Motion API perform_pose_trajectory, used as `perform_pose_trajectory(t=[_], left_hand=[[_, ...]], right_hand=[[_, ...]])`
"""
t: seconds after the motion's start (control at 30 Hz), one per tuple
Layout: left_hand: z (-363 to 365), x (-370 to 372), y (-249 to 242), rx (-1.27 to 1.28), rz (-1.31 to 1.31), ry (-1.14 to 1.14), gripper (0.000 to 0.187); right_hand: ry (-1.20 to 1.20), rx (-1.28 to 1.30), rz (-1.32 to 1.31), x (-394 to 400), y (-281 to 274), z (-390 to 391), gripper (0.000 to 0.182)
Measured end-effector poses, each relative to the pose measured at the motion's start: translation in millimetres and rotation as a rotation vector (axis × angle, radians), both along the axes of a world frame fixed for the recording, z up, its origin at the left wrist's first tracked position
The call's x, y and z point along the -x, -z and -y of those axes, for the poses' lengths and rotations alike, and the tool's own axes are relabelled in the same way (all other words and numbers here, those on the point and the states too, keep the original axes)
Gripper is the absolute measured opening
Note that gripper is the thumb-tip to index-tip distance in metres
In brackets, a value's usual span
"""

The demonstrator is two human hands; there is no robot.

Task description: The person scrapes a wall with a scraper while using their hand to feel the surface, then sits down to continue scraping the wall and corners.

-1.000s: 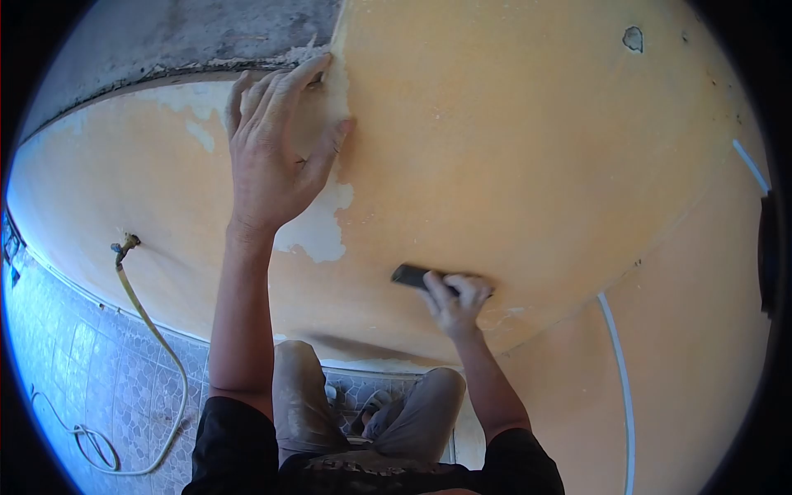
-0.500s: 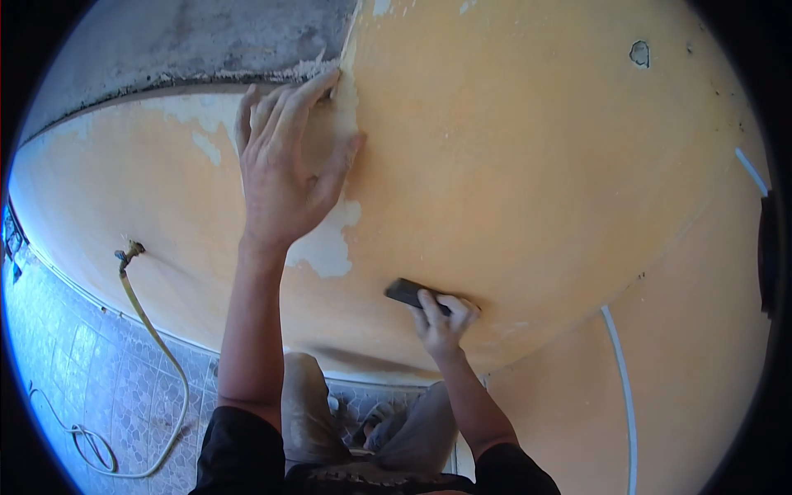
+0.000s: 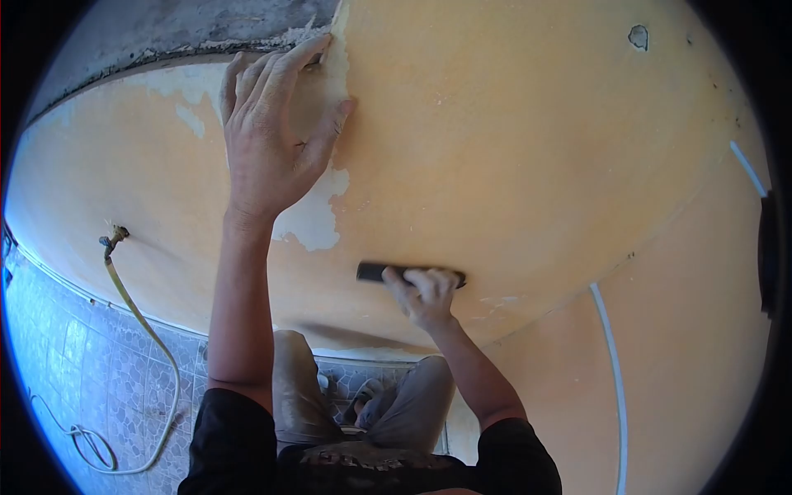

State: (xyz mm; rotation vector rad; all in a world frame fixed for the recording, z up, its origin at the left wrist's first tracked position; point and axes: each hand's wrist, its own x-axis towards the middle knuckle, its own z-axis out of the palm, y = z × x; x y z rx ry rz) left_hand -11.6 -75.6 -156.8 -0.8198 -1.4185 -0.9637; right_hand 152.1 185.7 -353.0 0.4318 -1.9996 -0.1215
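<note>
Dusty and spread, my left hand (image 3: 268,132) rests against the corner edge of the orange-painted wall (image 3: 495,148), below the grey strip at the top. Its fingers are apart and hold nothing. Lower down and to the right, my right hand (image 3: 427,295) grips a long black block (image 3: 375,271) with its face against the wall. Pale patches (image 3: 318,219) of bare surface show beside and below my left hand. Fainter scuffs lie right of the block.
At the left a tap (image 3: 115,238) sticks out of the wall, with a yellowish hose (image 3: 142,318) running to the tiled floor (image 3: 115,355). A white strip (image 3: 610,371) runs down the right wall. A chipped hole (image 3: 638,37) is at the upper right.
My right hand has moved left and slightly up with the black block, which now lies more level. The whole view has shifted a little; my left hand stays at the corner.
</note>
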Motion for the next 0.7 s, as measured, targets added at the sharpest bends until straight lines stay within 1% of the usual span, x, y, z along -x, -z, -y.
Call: perform_pose_trajectory(t=[0.03,0.07,0.13,0.17,0.23,0.3,0.33,0.4,0.47,0.53,0.57,0.63,0.7], left_hand=[[2.3,-0.8,-0.3,0.025,0.007,0.001,0.056],[4.8,-1.2,-0.8,0.056,0.01,0.002,0.056],[9.1,-2.3,-2.7,0.076,0.015,0.006,0.056],[10.0,-3.4,-2.3,0.091,0.028,0.02,0.057],[7.7,-1.8,-1.1,0.08,0.017,0.003,0.056],[4.1,-1.8,-0.6,0.068,-0.001,-0.006,0.056],[2.5,-2.1,-0.8,0.053,-0.001,-0.009,0.056],[0.3,-0.5,-0.7,0.032,0.001,-0.012,0.056],[-1.4,2.2,0.8,0.016,-0.027,-0.019,0.056],[-0.7,1.0,0.1,0.018,-0.023,-0.003,0.056],[1.0,0.3,0.4,0.023,-0.021,0.008,0.056],[3.8,-0.1,1.2,0.033,0.0,0.001,0.056],[5.9,-0.6,0.1,0.052,0.02,0.0,0.056]], right_hand=[[0.06,-0.274,-0.105,-4.8,0.5,6.0,0.032],[0.056,-0.27,-0.105,-6.1,-3.4,3.6,0.032],[0.045,0.028,-0.081,-3.5,-21.9,-17.8,0.017],[0.037,0.033,-0.079,-3.6,-40.5,-30.6,0.017],[0.524,0.24,-0.571,-2.6,-93.4,-46.0,0.049],[0.214,0.864,-0.746,5.2,-140.7,-25.8,0.048],[0.214,0.864,-0.744,9.4,-135.1,-21.9,0.048],[0.306,0.506,-0.695,24.5,-109.9,-9.9,0.044],[0.194,0.22,-0.395,23.6,-42.3,3.6,0.044],[0.069,-0.15,-0.19,6.3,-17.0,13.4,0.044],[0.061,-0.155,-0.184,-1.9,-5.6,6.6,0.044],[0.175,-0.019,-0.103,-16.6,2.0,-24.3,0.044],[0.256,0.367,-0.387,-14.1,-30.2,-58.7,0.045]])
